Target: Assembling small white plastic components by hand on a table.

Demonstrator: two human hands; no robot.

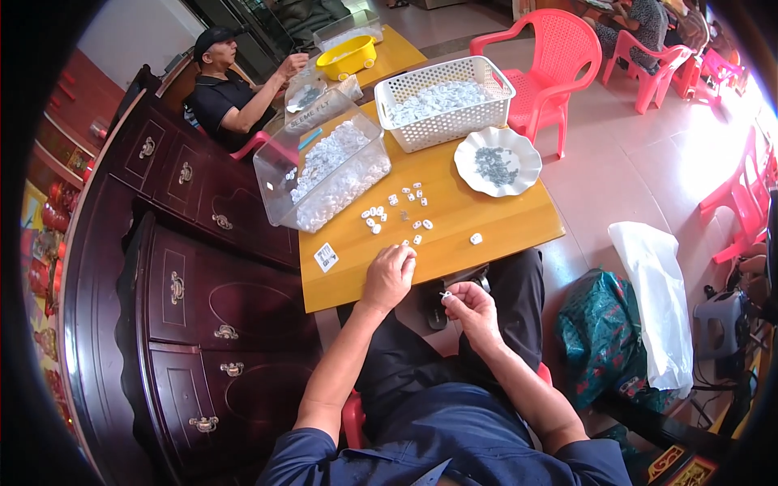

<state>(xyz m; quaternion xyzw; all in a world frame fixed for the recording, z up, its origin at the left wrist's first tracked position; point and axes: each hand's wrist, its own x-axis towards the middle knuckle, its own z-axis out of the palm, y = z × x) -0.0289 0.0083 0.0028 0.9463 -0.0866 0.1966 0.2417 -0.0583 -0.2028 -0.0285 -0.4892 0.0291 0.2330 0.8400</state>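
The right hand [473, 309] pinches an apparently white piece [446, 296].

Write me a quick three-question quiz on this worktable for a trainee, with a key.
1. Which of the person's hands holds a small white piece off the table?

2. True or false: the grey pieces lie in the perforated basket.

3. What colour is the tub on the far table?
A) green
B) yellow
C) blue

Key:
1. The right hand.
2. False; the grey pieces lie on the white scalloped plate.
3. B
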